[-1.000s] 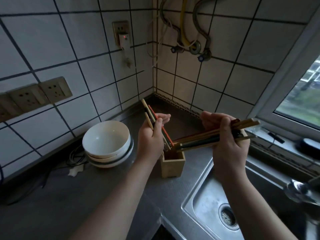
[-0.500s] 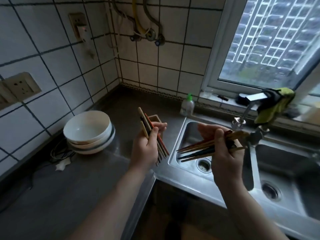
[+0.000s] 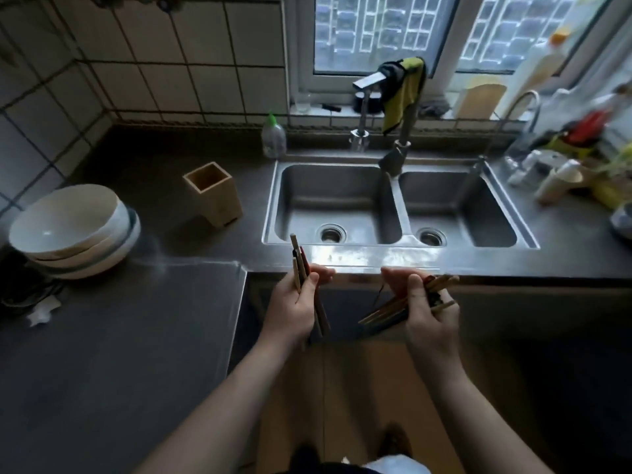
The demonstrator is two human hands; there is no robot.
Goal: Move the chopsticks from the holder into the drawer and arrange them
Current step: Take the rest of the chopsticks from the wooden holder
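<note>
My left hand (image 3: 294,304) grips a bundle of chopsticks (image 3: 298,260), wooden and red ones, held nearly upright just in front of the counter edge. In my right hand (image 3: 427,311) lies a second bundle of chopsticks (image 3: 384,311), brown and dark, pointing down to the left. The square wooden holder (image 3: 213,195) stands empty on the dark counter, left of the sink and well beyond both hands. No open drawer shows; the cabinet front below the counter is dim.
A steel double sink (image 3: 393,203) with a tap and a yellow cloth (image 3: 405,94) lies ahead. Stacked white bowls (image 3: 73,230) sit at the left by the tiled wall. A soap bottle (image 3: 273,138) stands behind the holder. Bottles and clutter crowd the right counter (image 3: 564,165).
The view has swung right and back from the corner. Both hands carried their chopsticks away from the holder, toward me, to the counter's front edge. The holder now stands empty.
</note>
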